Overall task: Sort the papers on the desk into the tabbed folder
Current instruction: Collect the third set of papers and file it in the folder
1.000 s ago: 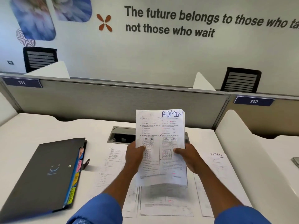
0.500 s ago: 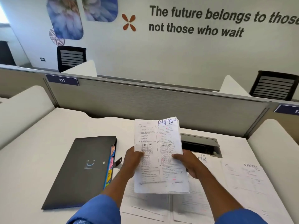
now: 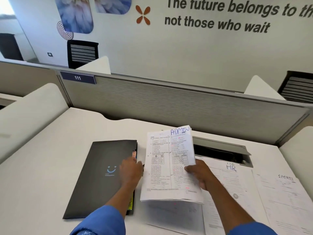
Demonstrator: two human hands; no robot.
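A thin stack of printed papers marked ADMIN [image 3: 169, 160] is held up above the desk by my right hand [image 3: 197, 173], which pinches its right edge. My left hand [image 3: 130, 170] has left the stack and reaches over the right edge of the closed dark tabbed folder [image 3: 101, 177], fingers near the coloured tabs [image 3: 134, 154]. Whether the fingers touch the folder is unclear. More papers lie flat on the desk: one marked HR [image 3: 231, 168] and one marked SPORTS [image 3: 285, 178], plus sheets under the raised stack [image 3: 174, 216].
A grey cable hatch [image 3: 220, 150] stands open behind the papers. A grey partition [image 3: 169, 99] closes the back of the white desk [image 3: 42, 158], with rounded white dividers at left and right. Black chairs stand beyond it.
My left hand has let go of the ADMIN stack and moved left onto the folder's tab edge. My right hand alone holds the stack now. The view has swung left.
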